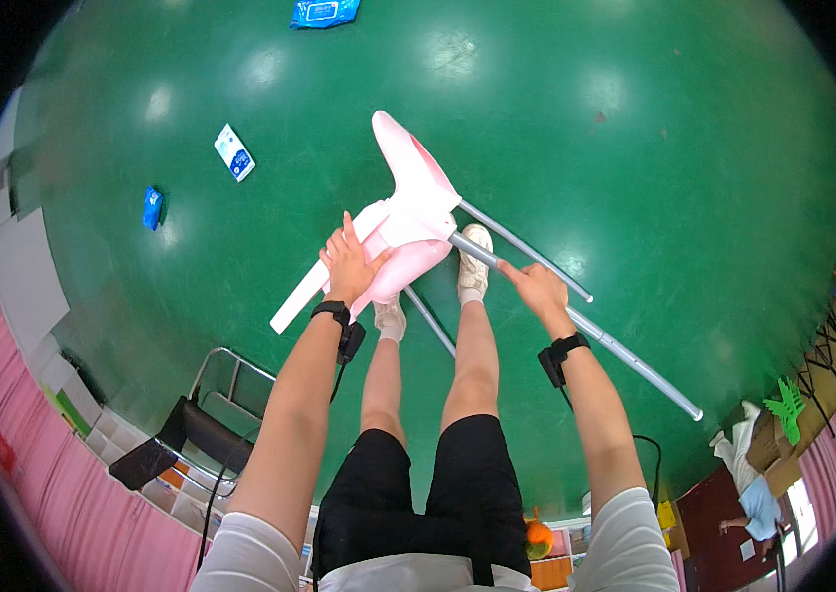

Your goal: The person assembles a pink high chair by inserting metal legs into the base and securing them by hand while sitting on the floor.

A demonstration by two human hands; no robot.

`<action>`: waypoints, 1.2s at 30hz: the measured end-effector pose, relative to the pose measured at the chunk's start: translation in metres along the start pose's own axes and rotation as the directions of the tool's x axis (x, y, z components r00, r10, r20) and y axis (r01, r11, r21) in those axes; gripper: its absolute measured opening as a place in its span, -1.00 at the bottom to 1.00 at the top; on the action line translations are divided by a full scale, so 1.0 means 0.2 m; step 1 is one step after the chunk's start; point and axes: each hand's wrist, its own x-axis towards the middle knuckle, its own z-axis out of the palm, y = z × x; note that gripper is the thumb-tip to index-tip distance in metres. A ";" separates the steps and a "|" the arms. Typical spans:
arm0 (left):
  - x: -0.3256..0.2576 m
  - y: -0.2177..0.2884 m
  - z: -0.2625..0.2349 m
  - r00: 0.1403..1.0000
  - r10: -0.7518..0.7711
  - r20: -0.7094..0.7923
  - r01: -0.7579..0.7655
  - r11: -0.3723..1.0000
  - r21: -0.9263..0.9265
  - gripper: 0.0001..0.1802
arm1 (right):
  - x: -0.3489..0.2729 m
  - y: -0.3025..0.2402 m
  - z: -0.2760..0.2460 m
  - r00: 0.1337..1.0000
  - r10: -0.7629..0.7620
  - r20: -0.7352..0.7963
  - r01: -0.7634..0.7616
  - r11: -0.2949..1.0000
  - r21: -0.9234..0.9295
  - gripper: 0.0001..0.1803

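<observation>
A pale pink plastic seat (418, 197) with grey metal tube legs, resembling a child's high chair, lies tipped over on the green floor. It sits in front of and partly over my shoes. My left hand (347, 261) rests on the pink plastic, fingers spread and stretched out. With my right hand (539, 291) I grip the longest metal leg (635, 360) partway along, fingers wrapped round it. A second metal leg (526, 249) runs beside it, farther off. A third metal leg (430, 321) points back between my legs. A flat whitish bar (299, 296) juts out left, past my left hand.
Blue packs (325, 12) (151, 208) and a white-and-blue pack (235, 153) lie on the floor. A black chair with a metal frame (181, 439) stands at the lower left. Shelves (142, 434) and pink curtains (92, 523) line that side. Another person (758, 503) is at the lower right.
</observation>
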 end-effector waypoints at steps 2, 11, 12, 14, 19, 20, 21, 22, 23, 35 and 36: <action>0.01 -0.02 0.00 1.000 0.024 -0.013 -0.024 1.000 0.003 0.11 | 0.02 -0.01 -0.02 1.000 -0.011 0.021 0.012 1.000 -0.004 -0.18; 0.01 -0.03 0.00 0.999 0.040 0.003 -0.040 0.997 -0.062 -0.02 | 0.09 0.01 -0.08 0.987 0.021 0.162 -0.029 0.998 0.047 -0.17; 0.00 -0.04 0.01 0.999 0.049 0.010 -0.048 0.997 -0.058 -0.02 | 0.09 0.01 -0.07 0.987 0.020 0.160 -0.029 0.998 0.053 -0.17; 0.02 -0.07 0.01 0.998 0.057 -0.003 -0.058 0.997 -0.043 -0.01 | 0.11 0.02 -0.04 0.987 0.019 0.159 -0.028 0.998 0.055 -0.17; 0.02 -0.03 0.00 0.999 0.038 0.030 -0.037 0.999 -0.026 0.02 | 0.17 0.04 0.03 0.945 -0.064 0.321 -0.053 0.937 0.344 -0.24; 0.02 -0.02 -0.01 0.999 0.038 0.033 -0.038 0.999 -0.024 0.03 | 0.19 0.03 0.06 0.946 -0.058 0.320 -0.057 0.939 0.339 -0.24; 0.01 0.01 -0.01 0.998 0.042 0.043 -0.041 0.999 -0.030 0.04 | 0.21 0.02 0.08 0.933 -0.105 0.343 -0.050 0.910 0.412 -0.24; 0.00 0.01 -0.02 0.998 0.043 0.050 -0.041 0.999 -0.035 0.04 | 0.21 0.00 0.11 0.917 -0.160 0.365 -0.042 0.873 0.486 -0.24; 0.00 0.00 -0.03 0.998 0.052 0.042 -0.050 0.998 -0.049 0.05 | 0.21 0.00 0.12 0.918 -0.150 0.367 -0.050 0.875 0.482 -0.24; 0.02 0.01 -0.05 0.994 0.052 0.097 -0.050 0.998 -0.023 0.10 | 0.33 -0.23 0.17 0.930 -0.138 0.341 -0.048 0.874 0.484 -0.20; 0.01 0.01 -0.05 0.994 0.052 0.098 -0.050 0.999 -0.019 0.10 | 0.34 -0.23 0.17 0.919 -0.136 0.370 -0.069 0.868 0.491 -0.19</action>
